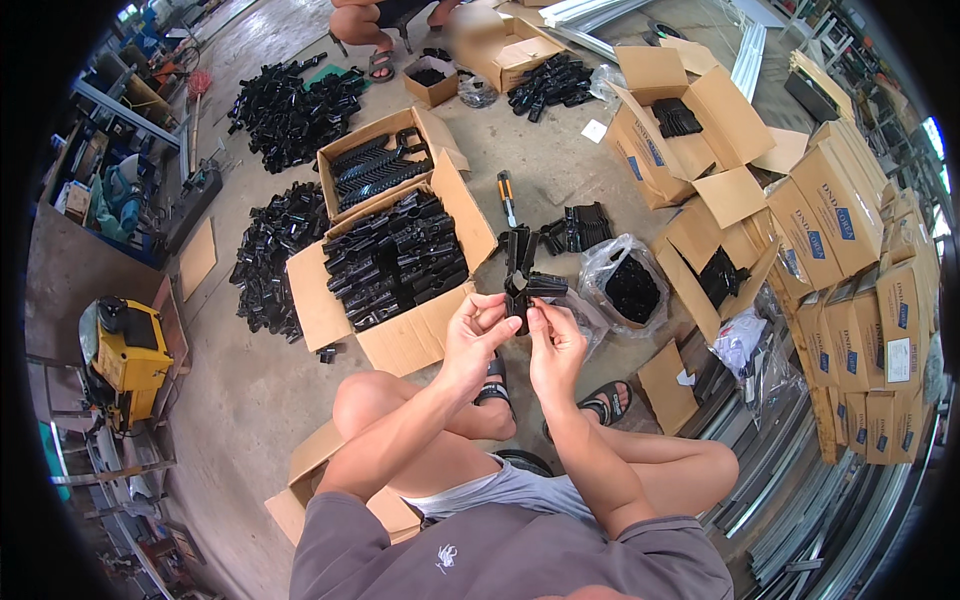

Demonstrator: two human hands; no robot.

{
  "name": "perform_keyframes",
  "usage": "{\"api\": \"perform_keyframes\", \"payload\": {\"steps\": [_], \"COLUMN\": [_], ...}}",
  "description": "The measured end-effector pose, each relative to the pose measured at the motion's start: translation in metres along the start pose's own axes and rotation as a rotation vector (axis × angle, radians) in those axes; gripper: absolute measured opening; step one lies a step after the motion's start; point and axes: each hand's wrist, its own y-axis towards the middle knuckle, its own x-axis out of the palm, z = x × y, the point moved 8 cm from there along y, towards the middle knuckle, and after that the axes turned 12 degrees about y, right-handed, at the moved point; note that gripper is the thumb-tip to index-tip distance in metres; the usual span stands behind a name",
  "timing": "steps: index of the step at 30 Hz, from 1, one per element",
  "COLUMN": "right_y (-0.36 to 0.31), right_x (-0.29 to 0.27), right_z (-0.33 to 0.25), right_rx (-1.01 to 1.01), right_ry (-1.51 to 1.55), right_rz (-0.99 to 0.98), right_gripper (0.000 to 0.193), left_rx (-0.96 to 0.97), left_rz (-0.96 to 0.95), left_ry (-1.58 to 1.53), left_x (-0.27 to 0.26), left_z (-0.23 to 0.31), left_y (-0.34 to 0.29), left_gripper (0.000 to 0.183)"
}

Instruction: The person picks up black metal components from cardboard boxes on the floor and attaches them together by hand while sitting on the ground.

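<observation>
In front of my knees, my left hand (477, 330) and my right hand (555, 345) pinch a black plastic part (517, 285) between thumbs and fingers. It has a long body and an arm sticking out to the right; my fingertips hide its lower end. Just beyond lies a tool with an orange-and-black handle (507, 192). A small stack of black parts (585, 228) sits beside it on the floor. Right of my hands stands a clear plastic bag (652, 262) with small black pieces inside. To the left, an open cardboard box (320, 300) is filled with rows of similar black parts.
Loose black parts form heaps (290, 110) at the left and back. Open boxes (645, 165) and stacked cartons (840, 230) stand at the right, above long metal profiles (850, 520). A yellow machine (128, 350) is at far left. Another person (365, 25) sits at the back.
</observation>
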Motion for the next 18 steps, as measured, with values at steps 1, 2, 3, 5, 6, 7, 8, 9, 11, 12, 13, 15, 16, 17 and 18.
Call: {"api": "perform_keyframes", "payload": {"steps": [1, 2, 3, 5, 6, 7, 8, 9, 11, 12, 13, 15, 16, 17, 18], "right_y": [0.0, -0.001, 0.0, 0.005, 0.006, 0.007, 0.008, 0.01, 0.01, 0.009, 0.01, 0.008, 0.006, 0.005, 0.005], "right_x": [0.002, 0.004, 0.003, 0.006, 0.005, 0.007, 0.008, 0.008, 0.01, 0.011, 0.007, 0.006, 0.004, 0.002, 0.001], "right_z": [-0.009, -0.015, -0.016, -0.019, -0.02, -0.021, -0.022, -0.022, -0.029, -0.026, -0.016, -0.006, -0.001, 0.004, 0.008], "right_rx": [-0.048, -0.094, -0.091, -0.131, -0.13, -0.137, -0.145, -0.145, -0.227, -0.227, -0.156, -0.083, -0.032, 0.019, 0.019], "right_ry": [-0.068, -0.136, -0.137, -0.199, -0.2, -0.211, -0.223, -0.223, -0.238, -0.239, -0.138, -0.038, 0.045, 0.128, 0.128], "right_rz": [-0.025, -0.048, -0.047, -0.084, -0.083, -0.107, -0.132, -0.132, -0.153, -0.153, -0.101, -0.051, -0.017, 0.017, 0.018], "right_gripper": [0.018, 0.018, 0.018, 0.015, 0.015, 0.014, 0.013, 0.013, 0.013, 0.013, 0.012, 0.012, 0.014, 0.016, 0.016], "left_rx": [-0.021, -0.045, -0.048, 0.037, 0.035, 0.047, 0.061, 0.06, 0.043, 0.043, 0.038, 0.032, 0.019, 0.007, 0.006], "left_rz": [0.009, 0.017, 0.017, 0.002, 0.002, 0.002, 0.001, 0.001, -0.013, -0.014, -0.014, -0.012, -0.015, -0.018, -0.019], "left_ry": [0.0, 0.0, 0.0, -0.037, -0.037, -0.026, -0.015, -0.016, -0.012, -0.013, -0.034, -0.055, -0.043, -0.03, -0.03], "left_x": [-0.001, -0.003, -0.003, -0.001, -0.002, -0.004, -0.004, -0.005, -0.003, -0.002, -0.001, -0.001, -0.001, -0.001, -0.001], "left_z": [-0.001, -0.003, -0.003, 0.003, 0.002, 0.003, 0.004, 0.004, 0.004, 0.005, 0.005, 0.005, 0.003, 0.001, 0.001], "left_y": [0.0, 0.0, 0.0, 0.001, 0.001, 0.001, 0.002, 0.002, 0.001, 0.001, 0.001, 0.0, 0.0, 0.0, 0.0], "left_gripper": [0.029, 0.029, 0.029, 0.029, 0.029, 0.029, 0.029, 0.029, 0.029, 0.029, 0.029, 0.03, 0.03, 0.03, 0.03]}}
